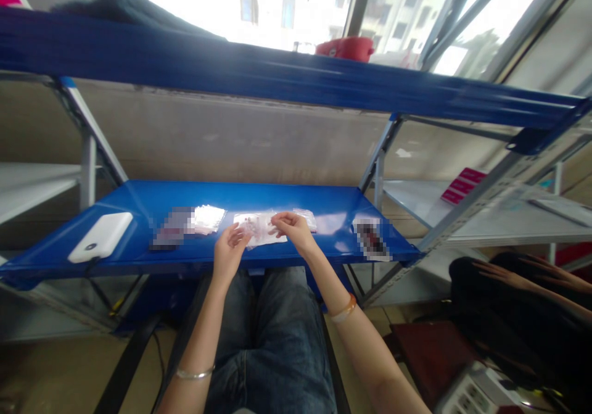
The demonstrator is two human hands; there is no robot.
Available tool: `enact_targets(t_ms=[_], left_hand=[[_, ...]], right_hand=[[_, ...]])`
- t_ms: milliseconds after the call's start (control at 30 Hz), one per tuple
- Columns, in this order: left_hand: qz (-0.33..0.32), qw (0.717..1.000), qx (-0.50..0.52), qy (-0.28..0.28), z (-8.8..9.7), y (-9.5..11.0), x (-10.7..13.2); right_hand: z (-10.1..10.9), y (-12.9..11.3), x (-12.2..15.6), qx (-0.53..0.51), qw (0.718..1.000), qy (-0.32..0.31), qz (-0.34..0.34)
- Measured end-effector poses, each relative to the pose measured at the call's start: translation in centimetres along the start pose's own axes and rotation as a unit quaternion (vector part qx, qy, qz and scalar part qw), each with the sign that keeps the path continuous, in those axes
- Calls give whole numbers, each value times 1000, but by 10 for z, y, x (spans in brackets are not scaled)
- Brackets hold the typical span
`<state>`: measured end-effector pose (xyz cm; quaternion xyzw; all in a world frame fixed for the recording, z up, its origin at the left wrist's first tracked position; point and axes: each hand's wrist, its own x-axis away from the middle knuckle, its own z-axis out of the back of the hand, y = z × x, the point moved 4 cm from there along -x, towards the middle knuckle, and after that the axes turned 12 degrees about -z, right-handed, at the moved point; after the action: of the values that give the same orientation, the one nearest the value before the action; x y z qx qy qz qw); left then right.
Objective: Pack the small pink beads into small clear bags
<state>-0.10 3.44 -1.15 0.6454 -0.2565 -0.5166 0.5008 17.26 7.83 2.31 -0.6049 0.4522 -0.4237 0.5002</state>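
A small clear plastic bag [261, 224] with tiny bits showing in it lies on the blue shelf in front of me, over a whitish sheet or packet. At its left edge is my left hand [230, 250], fingers loosely curved and apart, the thumb close to the plastic. My right hand [296, 230] is over the right edge with thumb and fingertips pinched together; what is between them is too small to make out. A stack of clear or white packets [209, 218] sits left of my hands. More flat packets [306, 219] lie partly hidden behind my right hand.
On the blue shelf [240, 195], a white rounded device [100, 237] lies far left and a blurred-out item [372, 239] far right. An upper blue beam [277, 71] crosses above. Grey shelves with a pink item [464, 186] stand right, beside a seated person [522, 297].
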Motion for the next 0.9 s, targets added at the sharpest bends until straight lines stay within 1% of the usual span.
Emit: enact_targets(t_ms=[67, 133, 167, 200, 233, 300, 333, 367, 400, 467, 500, 533, 633, 700, 800, 900], left_hand=[[75, 994, 83, -5, -1, -8, 2], [107, 985, 134, -8, -3, -9, 4], [110, 983, 145, -2, -2, -7, 5], [108, 983, 145, 7, -2, -5, 5], [101, 985, 138, 15, -1, -2, 6], [76, 991, 112, 19, 1, 6, 6], [59, 993, 97, 15, 2, 11, 7], [40, 996, 82, 8, 2, 16, 8], [21, 998, 66, 0, 2, 21, 9], [-22, 999, 35, -18, 2, 31, 11], [-48, 998, 18, -28, 1, 36, 12], [-79, 996, 1, -38, 0, 41, 13], [-175, 981, -49, -61, -4, 51, 15], [-220, 970, -78, -71, -5, 54, 15], [-250, 959, -113, -74, -7, 55, 16], [-259, 953, -145, -55, -7, 55, 18]], right_hand=[[3, 4, -2, -11, 1000, 13, -3], [4, 10, -5, 1, 1000, 20, -5], [5, 12, -5, 19, 999, 30, -1], [6, 13, -5, 45, 997, 54, 13], [8, 12, -3, 77, 992, 92, 38], [9, 5, 6, 148, 966, 181, 107], [7, 1, 11, 179, 952, 206, 139], [2, -2, 16, 204, 944, 203, 160], [-5, -5, 19, 224, 944, 172, 168], [-20, -7, 24, 247, 952, 82, 164], [-26, -8, 26, 252, 953, 48, 159], [-30, -9, 27, 253, 954, 29, 155], [-34, -10, 28, 243, 960, 20, 139], [-33, -10, 28, 236, 964, 11, 121], [-30, -8, 29, 232, 967, 2, 102], [-27, -4, 29, 209, 975, -3, 78]])
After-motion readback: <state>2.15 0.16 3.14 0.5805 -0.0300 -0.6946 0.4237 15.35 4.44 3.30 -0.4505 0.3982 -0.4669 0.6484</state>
